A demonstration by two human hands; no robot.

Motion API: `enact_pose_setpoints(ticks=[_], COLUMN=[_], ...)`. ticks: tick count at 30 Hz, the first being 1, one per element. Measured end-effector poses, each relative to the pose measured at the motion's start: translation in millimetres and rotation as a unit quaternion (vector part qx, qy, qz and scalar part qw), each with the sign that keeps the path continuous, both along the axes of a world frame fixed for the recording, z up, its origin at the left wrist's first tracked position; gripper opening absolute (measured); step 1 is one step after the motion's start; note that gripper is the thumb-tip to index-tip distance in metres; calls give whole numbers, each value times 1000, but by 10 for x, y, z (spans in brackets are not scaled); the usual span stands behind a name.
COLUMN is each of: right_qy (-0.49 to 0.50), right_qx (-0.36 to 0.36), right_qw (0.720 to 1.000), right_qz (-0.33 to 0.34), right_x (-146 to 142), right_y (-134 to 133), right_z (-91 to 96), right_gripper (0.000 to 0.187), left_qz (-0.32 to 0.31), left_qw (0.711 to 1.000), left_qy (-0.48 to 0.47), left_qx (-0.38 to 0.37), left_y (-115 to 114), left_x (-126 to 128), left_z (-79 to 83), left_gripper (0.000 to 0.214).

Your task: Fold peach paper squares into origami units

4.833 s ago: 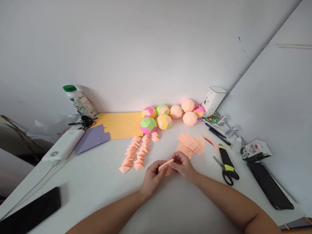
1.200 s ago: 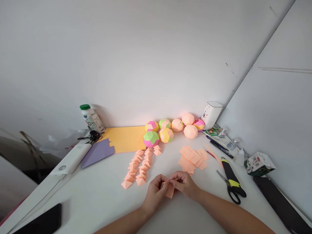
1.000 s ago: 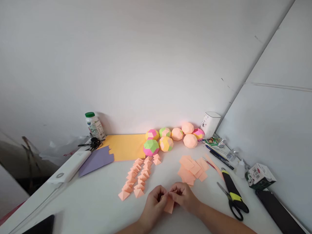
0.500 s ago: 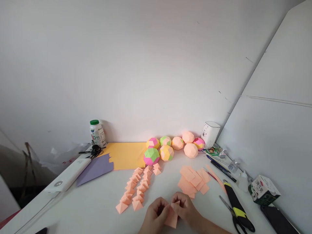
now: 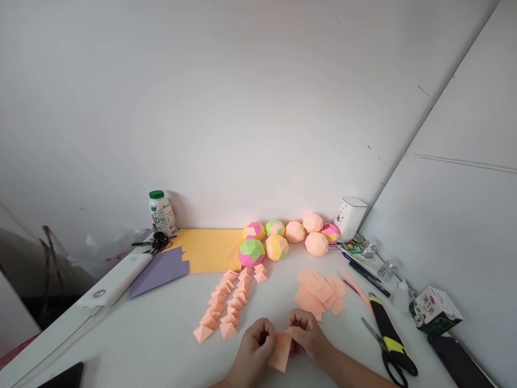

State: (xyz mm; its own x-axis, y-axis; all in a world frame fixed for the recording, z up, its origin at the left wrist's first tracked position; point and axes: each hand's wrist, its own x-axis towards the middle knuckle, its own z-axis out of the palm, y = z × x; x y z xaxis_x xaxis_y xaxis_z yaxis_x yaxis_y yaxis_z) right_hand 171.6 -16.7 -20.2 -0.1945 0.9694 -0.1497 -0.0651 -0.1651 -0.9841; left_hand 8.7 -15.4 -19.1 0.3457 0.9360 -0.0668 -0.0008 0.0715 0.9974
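Between my two hands is a small piece of peach paper (image 5: 280,353), its lower part hanging down in front. My left hand (image 5: 257,347) pinches its left edge between thumb and bent fingers. At the upper right corner, my right hand (image 5: 309,335) grips the same paper with thumb and fingertips. Just beyond my right hand lies a loose pile of flat peach paper pieces (image 5: 317,293). To the left of my hands, folded peach paper units (image 5: 218,302) stand overlapping in two long rows and a short one.
Several paper balls (image 5: 252,252) sit by the wall. Yellow paper (image 5: 214,250) and purple paper (image 5: 159,272) lie left, near a power strip (image 5: 115,280) and green-capped bottle (image 5: 162,213). On the right are scissors (image 5: 388,353), a black-and-yellow cutter (image 5: 391,337), pens (image 5: 369,277) and a small box (image 5: 436,311).
My right hand has shifted slightly right, and more of the paper shows between my hands. The whole view has tilted a little, so the table things appear higher.
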Motion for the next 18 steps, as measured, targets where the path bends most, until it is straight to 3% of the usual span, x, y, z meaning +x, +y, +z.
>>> enact_pose_setpoints(ticks=[6,13,18], right_qy=[120,-10,-33], right_qx=[29,49,42], right_qw=[991,999,999], right_qz=[-47,16,6], right_x=[36,-4,1], right_y=[31,-20,-16], right_z=[-16,43,67], right_gripper=[15,29,35], left_qz=[63,43,27], left_qw=[996,995,992], left_qy=[-41,-55,-70], left_qx=[-39,-74,-99], left_y=[22,-7,-18], left_x=[-9,-2,-18], left_z=[38,61,82], left_gripper=[33,39,35])
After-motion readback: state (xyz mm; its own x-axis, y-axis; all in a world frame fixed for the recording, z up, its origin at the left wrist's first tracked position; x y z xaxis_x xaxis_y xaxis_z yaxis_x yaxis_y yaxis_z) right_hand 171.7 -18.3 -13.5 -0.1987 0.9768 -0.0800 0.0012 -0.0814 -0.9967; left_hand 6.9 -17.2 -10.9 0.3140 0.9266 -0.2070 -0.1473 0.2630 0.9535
